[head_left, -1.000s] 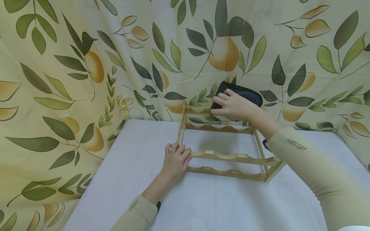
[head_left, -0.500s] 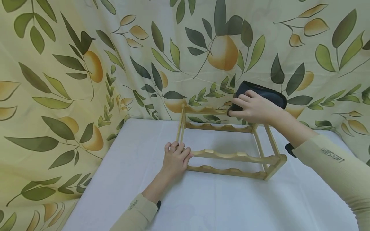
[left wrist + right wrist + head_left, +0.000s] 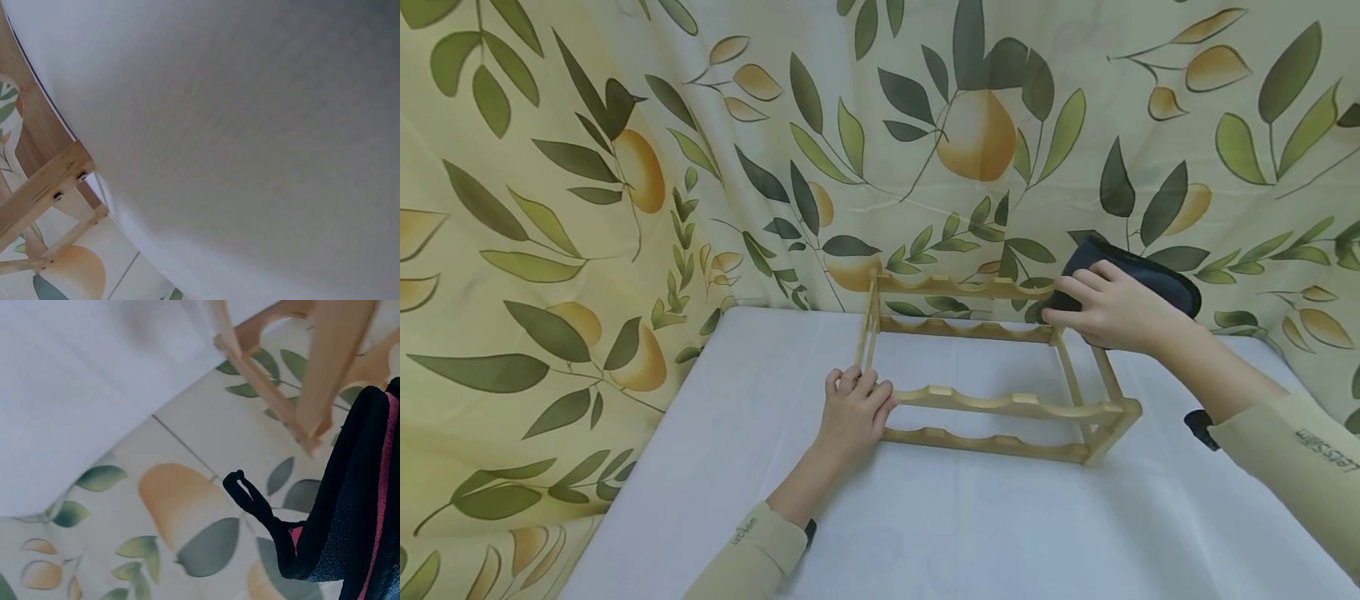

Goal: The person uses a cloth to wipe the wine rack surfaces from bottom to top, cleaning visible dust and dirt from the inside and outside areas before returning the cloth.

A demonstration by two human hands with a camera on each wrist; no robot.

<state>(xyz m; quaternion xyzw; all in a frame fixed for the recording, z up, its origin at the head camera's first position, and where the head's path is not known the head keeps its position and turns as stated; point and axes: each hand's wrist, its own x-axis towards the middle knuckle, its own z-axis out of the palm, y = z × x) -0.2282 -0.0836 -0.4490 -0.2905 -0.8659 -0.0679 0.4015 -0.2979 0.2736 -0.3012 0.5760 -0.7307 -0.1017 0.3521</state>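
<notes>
A light wooden rack (image 3: pixel 992 403) with scalloped rails stands on the white-covered table. My left hand (image 3: pixel 854 414) grips its front left corner, fingers over the top. At the rack's back right corner, my right hand (image 3: pixel 1108 307) holds a dark blue mitt-like cloth (image 3: pixel 1150 279), which covers the end of the top back rail. In the right wrist view the cloth (image 3: pixel 337 544) shows fuzzy fabric, black edging, a pink strip and a hanging loop. Wooden bars of the rack (image 3: pixel 328 369) appear close beside it. The left wrist view shows rack bars (image 3: pixel 44 187) at its left edge; the left hand is out of that view.
The white tablecloth (image 3: pixel 970 533) spreads around the rack. Behind the table hangs a curtain (image 3: pixel 925 150) printed with leaves and orange fruit, close to the rack's back rails. Another stretch of it (image 3: pixel 550 333) runs down the left side.
My right hand has slid the cloth rightward along the top back rail, from its right half to the back right corner, dipping slightly at the end. My left hand has stayed on the front left corner.
</notes>
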